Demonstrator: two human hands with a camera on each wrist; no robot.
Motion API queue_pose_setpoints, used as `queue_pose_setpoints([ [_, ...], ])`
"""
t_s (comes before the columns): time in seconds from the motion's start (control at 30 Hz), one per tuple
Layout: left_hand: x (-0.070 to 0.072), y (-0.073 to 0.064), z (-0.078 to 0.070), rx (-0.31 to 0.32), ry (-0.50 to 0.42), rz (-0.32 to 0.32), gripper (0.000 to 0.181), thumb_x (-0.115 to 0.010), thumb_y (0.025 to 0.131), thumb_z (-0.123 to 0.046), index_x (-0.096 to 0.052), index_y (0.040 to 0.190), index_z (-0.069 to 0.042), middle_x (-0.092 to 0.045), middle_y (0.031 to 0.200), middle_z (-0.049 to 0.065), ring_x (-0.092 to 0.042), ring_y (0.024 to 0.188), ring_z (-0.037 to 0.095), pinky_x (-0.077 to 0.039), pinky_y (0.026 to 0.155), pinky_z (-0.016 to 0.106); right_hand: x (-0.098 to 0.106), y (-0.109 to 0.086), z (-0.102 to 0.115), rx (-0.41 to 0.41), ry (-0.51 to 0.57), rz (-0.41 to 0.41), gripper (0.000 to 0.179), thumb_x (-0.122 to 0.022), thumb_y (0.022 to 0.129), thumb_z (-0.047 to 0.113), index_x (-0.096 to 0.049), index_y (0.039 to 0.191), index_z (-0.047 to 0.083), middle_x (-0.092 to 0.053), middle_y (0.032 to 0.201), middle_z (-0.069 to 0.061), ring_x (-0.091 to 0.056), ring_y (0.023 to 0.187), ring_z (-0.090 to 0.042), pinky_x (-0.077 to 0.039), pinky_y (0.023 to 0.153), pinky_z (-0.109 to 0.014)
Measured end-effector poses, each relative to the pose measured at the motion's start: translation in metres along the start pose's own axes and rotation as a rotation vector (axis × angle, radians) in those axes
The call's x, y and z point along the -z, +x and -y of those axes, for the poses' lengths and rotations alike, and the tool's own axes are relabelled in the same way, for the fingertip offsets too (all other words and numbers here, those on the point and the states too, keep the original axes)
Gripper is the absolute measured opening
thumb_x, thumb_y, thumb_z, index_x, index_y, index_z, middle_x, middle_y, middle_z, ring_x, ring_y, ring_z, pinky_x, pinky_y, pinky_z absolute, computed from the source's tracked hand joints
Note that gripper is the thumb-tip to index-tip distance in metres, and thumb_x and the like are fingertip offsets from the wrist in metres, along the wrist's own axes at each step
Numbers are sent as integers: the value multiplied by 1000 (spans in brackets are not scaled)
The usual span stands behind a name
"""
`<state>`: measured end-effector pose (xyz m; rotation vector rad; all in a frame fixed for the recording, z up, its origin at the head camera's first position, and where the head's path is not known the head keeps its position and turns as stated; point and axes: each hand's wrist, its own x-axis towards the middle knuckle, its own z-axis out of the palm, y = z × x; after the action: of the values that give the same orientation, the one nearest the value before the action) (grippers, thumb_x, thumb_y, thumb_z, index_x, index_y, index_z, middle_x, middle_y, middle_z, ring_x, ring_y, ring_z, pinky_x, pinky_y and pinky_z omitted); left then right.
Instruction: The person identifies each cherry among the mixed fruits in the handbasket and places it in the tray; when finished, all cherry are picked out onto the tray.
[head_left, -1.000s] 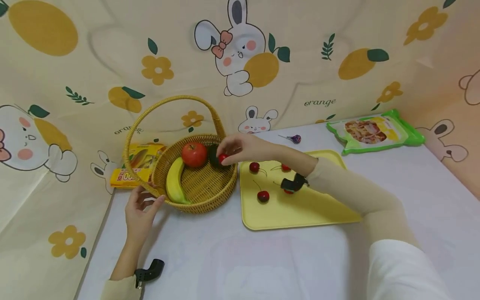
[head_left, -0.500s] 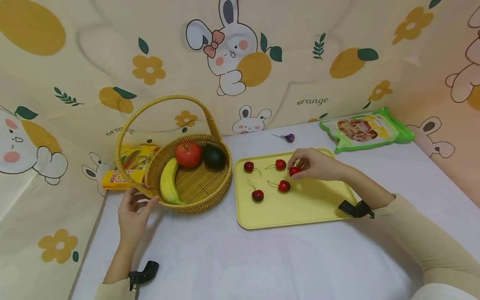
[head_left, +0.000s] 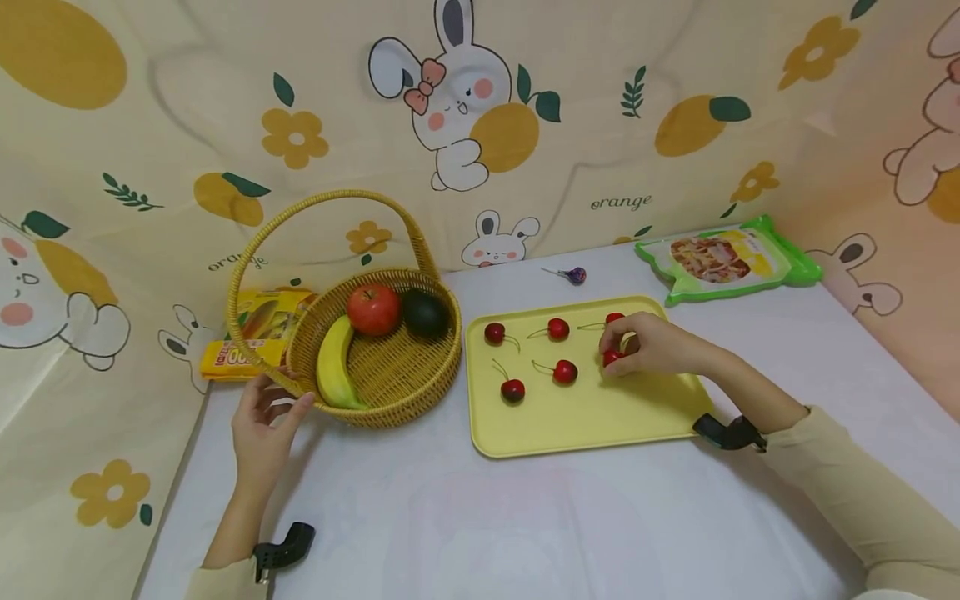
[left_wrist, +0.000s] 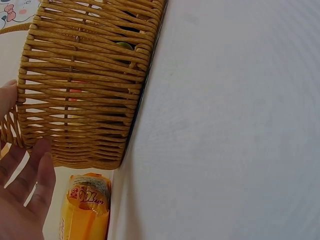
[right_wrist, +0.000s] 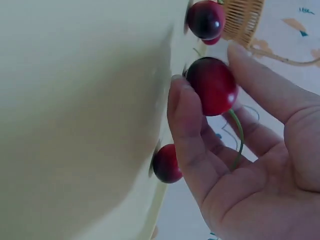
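Note:
My right hand pinches a red cherry between thumb and fingertips, low over the yellow tray. Its green stem trails toward the palm. Around it on the tray lie several stemmed cherries, one of them a dark red cherry near the left front. Another cherry is partly covered by the hand in the head view. At the left, my left hand holds the wicker basket by its rim where the handle joins. Inside the basket are a banana, an apple and a dark avocado.
Behind the basket stands a yellow snack packet. A lollipop lies beyond the tray, and a green-edged food bag sits at the back right. Patterned cloth rises behind the white table.
The right hand has gone from over the basket, cherry in its fingertips, rightward to the tray, then a little further right and nearer. The left hand keeps its hold on the basket.

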<state>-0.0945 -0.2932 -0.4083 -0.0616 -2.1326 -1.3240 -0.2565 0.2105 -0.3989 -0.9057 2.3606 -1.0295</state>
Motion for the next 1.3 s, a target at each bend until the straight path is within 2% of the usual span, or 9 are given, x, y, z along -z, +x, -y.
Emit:
queue_pose_setpoints([
  [0.13,0,-1,-1,-4,-3,4,45,-69,82,17,-51,123,17,-56,110,26,-59,94,7,-51,75,12,2,-3,0,-47,5,33,25,-79,82,0,-67,104,2,-65,99,-6,-60,82,-20,-54,73,-26],
  [0.23,-1,-1,-2,-5,-3,2,45,-69,82,17,-51,123,18,-55,110,28,-59,93,7,-51,75,12,4,-4,-1,-44,-22,34,25,-80,81,2,-67,103,4,-64,98,-5,-60,85,-20,-54,75,-28],
  [0.4,-1,-1,-3,-9,3,-4,44,-69,81,17,-51,122,18,-55,110,29,-60,93,7,-51,75,12,5,-3,-2,-41,-89,-1,25,-84,80,12,-68,98,7,-62,87,-1,-54,82,-21,-49,72,-27],
  [0.73,-1,-1,-2,1,1,-4,44,-69,82,17,-51,122,18,-55,110,28,-59,93,8,-51,75,13,6,-8,2,-74,-159,15,27,-84,80,12,-67,98,5,-59,84,-2,-49,79,-19,-43,67,-27],
  [1.07,-1,-2,-3,3,8,0,46,-68,82,18,-50,124,18,-54,112,26,-59,94,9,-51,75,12,7,-12,2,-91,-234,29,34,-83,80,11,-64,107,3,-61,91,-3,-53,83,-19,-47,73,-33],
  [1.3,-2,0,-4,-6,-9,1,46,-69,81,18,-51,123,17,-55,111,26,-59,94,8,-51,75,12,8,-13,2,-97,-223,42,29,-81,82,9,-64,105,4,-61,88,-2,-53,80,-19,-48,71,-33],
])
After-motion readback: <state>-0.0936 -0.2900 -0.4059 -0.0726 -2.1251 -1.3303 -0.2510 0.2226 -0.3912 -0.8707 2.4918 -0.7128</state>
